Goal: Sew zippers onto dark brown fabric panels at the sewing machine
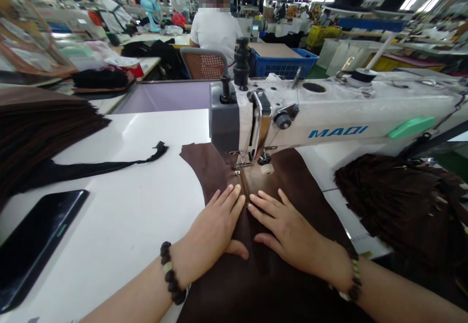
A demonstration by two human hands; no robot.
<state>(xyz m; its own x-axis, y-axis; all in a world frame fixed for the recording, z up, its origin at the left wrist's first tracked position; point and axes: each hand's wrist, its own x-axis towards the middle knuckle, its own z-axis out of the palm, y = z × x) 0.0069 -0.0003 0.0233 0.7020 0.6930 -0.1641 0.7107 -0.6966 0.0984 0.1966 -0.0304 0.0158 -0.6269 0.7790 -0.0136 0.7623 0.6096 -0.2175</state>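
Observation:
A dark brown piece of leather-like fabric (292,176) lies on the white table under the head of a white sewing machine (329,113). My left hand (214,230) rests flat on the fabric, fingers stretched out toward the needle area (243,167). My right hand (285,228) lies flat beside it on the same fabric, fingers spread, fingertips close to a seam line running toward the presser foot. Both wrists wear bead bracelets. Neither hand grips anything.
A stack of dark brown pieces (40,132) fills the left, with a black strap (109,167) and a black phone (32,245) near it. Another brown pile (402,206) lies right. A person in white (215,30) sits ahead beside a blue crate (283,64).

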